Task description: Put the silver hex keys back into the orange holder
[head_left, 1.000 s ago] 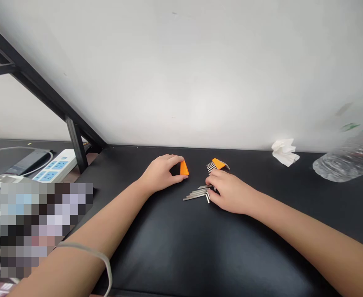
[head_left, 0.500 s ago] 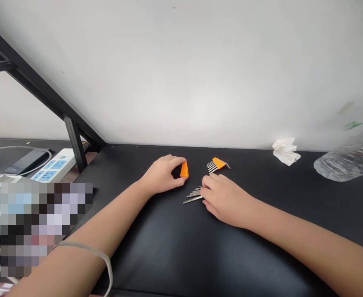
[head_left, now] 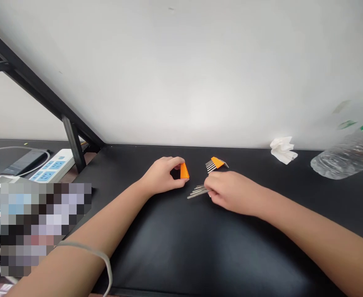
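My left hand [head_left: 164, 175] grips a small orange hex key holder [head_left: 184, 170] between thumb and fingers, just above or on the black tabletop. My right hand [head_left: 227, 189] is closed on a metal hex key [head_left: 197, 194], whose long arm sticks out to the left. Several loose hex keys [head_left: 199, 188] lie beside it, partly hidden by my right hand. Behind that hand rests a second orange holder [head_left: 218, 162] with several hex keys [head_left: 211, 166] fitted in it.
A crumpled white tissue [head_left: 283, 150] lies near the wall, with a clear plastic bottle [head_left: 339, 159] tilted at the right. To the left are a black metal frame [head_left: 73, 142], a white power strip [head_left: 50, 167], a phone [head_left: 25, 161] and cables. A blurred patch covers some items.
My right hand has closed and moved slightly right and up, drawing one hex key with it. My left hand has stayed nearly still with the orange holder.
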Tool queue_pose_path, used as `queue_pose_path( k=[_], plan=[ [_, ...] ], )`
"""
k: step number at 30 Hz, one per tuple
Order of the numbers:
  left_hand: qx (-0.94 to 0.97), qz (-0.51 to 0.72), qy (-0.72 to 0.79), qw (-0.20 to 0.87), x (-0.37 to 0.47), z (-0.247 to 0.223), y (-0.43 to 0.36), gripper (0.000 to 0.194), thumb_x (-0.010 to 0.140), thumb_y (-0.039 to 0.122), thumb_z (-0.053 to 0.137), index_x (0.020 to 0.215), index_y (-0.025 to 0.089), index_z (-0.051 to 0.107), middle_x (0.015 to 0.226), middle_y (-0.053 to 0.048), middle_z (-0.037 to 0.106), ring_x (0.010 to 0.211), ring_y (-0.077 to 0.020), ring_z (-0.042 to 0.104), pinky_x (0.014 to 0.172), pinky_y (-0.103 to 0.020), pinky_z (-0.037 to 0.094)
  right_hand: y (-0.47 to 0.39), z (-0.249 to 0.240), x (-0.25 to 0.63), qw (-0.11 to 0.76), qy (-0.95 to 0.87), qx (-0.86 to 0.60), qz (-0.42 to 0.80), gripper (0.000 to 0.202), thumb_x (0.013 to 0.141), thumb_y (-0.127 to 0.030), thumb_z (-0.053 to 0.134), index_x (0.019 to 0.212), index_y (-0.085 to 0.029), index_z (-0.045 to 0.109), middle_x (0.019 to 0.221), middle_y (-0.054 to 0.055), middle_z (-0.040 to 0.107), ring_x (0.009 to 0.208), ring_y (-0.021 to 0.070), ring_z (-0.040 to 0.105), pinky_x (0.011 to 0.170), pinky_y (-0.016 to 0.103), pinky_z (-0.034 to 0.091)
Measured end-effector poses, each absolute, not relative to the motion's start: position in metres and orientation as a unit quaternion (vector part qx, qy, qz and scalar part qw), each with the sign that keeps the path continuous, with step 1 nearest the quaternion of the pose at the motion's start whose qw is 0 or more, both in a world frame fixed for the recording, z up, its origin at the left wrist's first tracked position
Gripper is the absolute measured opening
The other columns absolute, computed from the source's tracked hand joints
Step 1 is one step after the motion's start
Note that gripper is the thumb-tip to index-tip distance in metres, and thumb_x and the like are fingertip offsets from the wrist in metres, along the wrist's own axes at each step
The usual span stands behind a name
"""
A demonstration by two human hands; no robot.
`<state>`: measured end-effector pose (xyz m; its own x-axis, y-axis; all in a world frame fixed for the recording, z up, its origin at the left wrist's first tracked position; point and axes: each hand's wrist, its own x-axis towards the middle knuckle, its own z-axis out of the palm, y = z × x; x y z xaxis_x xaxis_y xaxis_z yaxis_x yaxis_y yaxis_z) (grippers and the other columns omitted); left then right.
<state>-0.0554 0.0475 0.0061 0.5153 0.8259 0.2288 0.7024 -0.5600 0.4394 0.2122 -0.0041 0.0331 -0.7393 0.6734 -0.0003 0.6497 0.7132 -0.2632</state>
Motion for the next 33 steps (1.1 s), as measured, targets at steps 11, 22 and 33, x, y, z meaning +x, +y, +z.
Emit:
queue_pose_path(
  k=[11,22,33],
  plan=[
    [0.860,0.194,0.455,0.125,-0.053,0.004,0.044,0.040,0.073,0.050,0.075,0.102,0.024,0.064,0.067,0.005,0.056,0.065,-0.0148,0.057,0.066,-0.029,0.047,0.014,0.023,0.222,0.222,-0.894,-0.352,0.163,0.025,0.103,-0.017,0.045,0.091,-0.020,0.068,0.091,0.006,0.066,0.083,0.0192,0.059,0.072,0.032,0.046],
    [0.873,0.200,0.431,0.112,-0.052,0.001,0.043,0.040,0.074,0.048,0.077,0.104,0.023,0.066,0.070,0.005,0.059,0.067,-0.0146,0.058,0.068,-0.028,0.047,0.013,0.023,0.225,0.248,-0.903,-0.316,0.151,0.025,0.103,-0.017,0.048,0.097,-0.019,0.072,0.096,0.007,0.066,0.082,0.0177,0.060,0.070,0.031,0.048],
    [0.911,0.256,0.322,0.035,-0.035,0.009,0.029,0.031,0.083,0.043,0.071,0.101,0.020,0.062,0.073,0.000,0.065,0.067,-0.0165,0.061,0.078,-0.035,0.051,0.000,0.017,0.190,0.255,-0.621,-0.421,0.610,0.018,0.093,-0.036,0.067,0.094,-0.021,0.057,0.074,-0.003,0.063,0.060,0.0141,0.063,0.061,0.031,0.056]
  ],
)
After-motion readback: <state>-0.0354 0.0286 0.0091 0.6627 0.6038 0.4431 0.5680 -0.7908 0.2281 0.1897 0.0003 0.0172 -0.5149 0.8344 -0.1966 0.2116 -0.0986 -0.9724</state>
